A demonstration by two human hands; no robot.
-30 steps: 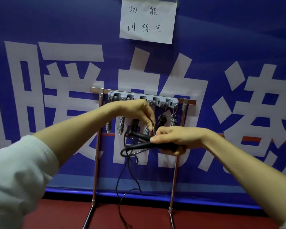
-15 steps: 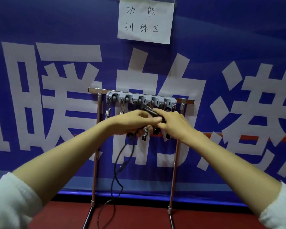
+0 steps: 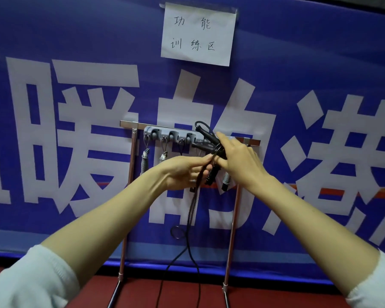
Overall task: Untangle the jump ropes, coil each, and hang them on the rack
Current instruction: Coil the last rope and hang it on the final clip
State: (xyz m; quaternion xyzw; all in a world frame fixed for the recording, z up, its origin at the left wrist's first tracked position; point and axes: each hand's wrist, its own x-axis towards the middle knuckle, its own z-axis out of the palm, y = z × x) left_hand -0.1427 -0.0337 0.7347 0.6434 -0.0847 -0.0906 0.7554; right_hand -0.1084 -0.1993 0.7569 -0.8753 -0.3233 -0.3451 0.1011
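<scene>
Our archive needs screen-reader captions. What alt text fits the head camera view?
Two hands hold a black jump rope at a grey hook strip on a metal rack: the right hand grips its handles, the left hand pinches the cord, which trails to the red floor. A blue banner hangs behind.

A blue banner [image 3: 53, 36] with huge white characters fills the wall. A handwritten paper sign [image 3: 198, 34] hangs at its top edge; red floor [image 3: 276, 294] lies below.

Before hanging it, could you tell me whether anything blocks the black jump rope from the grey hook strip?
Nothing lies between: the black jump rope in the right hand is at the grey hook strip, though its three visible hooks are occupied.
</scene>
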